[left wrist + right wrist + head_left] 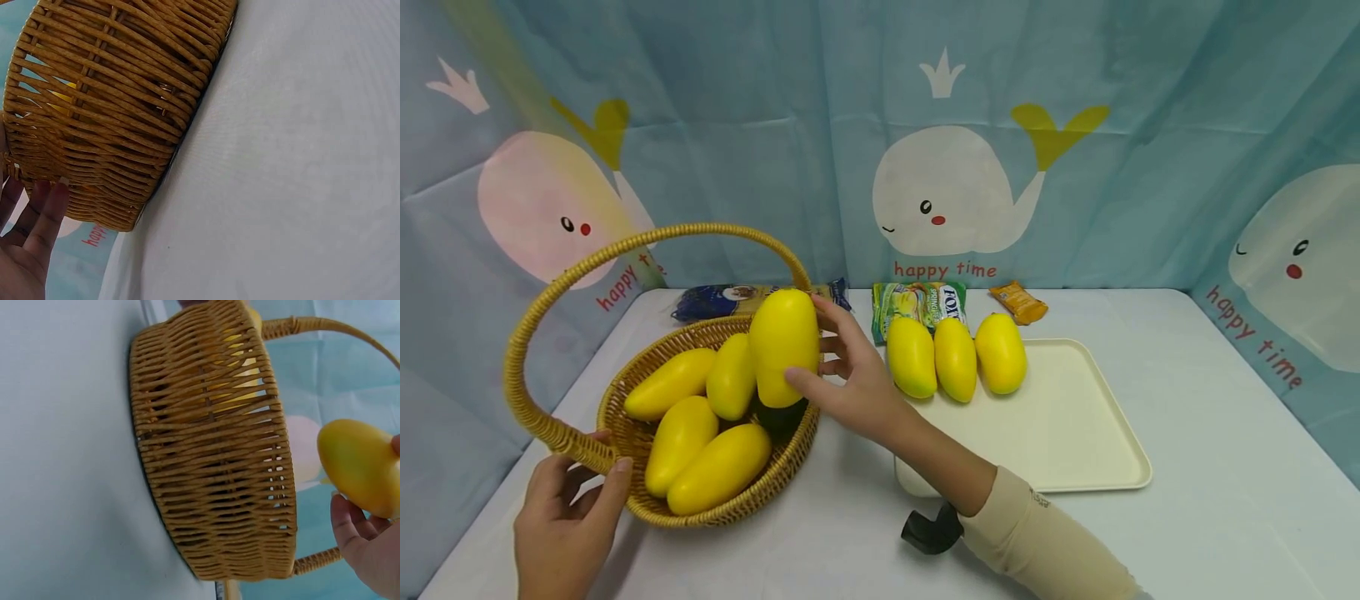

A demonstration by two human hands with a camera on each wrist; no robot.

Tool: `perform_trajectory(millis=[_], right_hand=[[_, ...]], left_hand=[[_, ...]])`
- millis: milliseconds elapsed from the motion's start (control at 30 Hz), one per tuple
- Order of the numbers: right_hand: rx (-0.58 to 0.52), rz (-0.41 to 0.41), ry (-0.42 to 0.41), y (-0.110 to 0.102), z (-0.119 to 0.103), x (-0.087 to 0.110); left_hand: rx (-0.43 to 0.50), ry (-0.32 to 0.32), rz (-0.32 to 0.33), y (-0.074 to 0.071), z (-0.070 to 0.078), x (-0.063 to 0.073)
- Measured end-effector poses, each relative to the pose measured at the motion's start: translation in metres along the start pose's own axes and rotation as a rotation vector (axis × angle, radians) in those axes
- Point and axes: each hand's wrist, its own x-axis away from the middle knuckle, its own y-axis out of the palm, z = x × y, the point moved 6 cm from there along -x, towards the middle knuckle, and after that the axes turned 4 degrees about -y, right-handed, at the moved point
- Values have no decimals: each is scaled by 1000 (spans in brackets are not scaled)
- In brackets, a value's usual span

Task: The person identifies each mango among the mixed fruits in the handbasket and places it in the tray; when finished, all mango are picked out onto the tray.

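Observation:
A yellow mango [784,346] is held by my right hand [857,375], thumb on its near side and fingers behind it. In the right wrist view that mango [356,465] shows above the rim of the wicker basket [212,450]. My left hand [568,508] grips the basket's rim at the foot of its arched handle [561,437]. Fingertips [55,199] lie against the woven side in the left wrist view. Inside the basket [808,437] lie several mangoes [718,471] and a dark green rounded thing [781,418], partly hidden beneath the held mango.
Three mangoes [955,360] sit along the back left of a cream tray [1075,425]. Behind them lie a green FOX'S packet [917,298] and a small orange packet [1018,302]. A blue packet [715,302] lies behind the basket. Something black [932,530] shows below my right wrist.

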Motion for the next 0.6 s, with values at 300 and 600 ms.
perform_trajectory(millis=[300,600], right_hand=[[-7,18,8,-14,-5,9],[43,70,47,-40,-9,21]], left_hand=[[-3,1,1,0,-1,-1],[4,4,6,-1,0,0]])
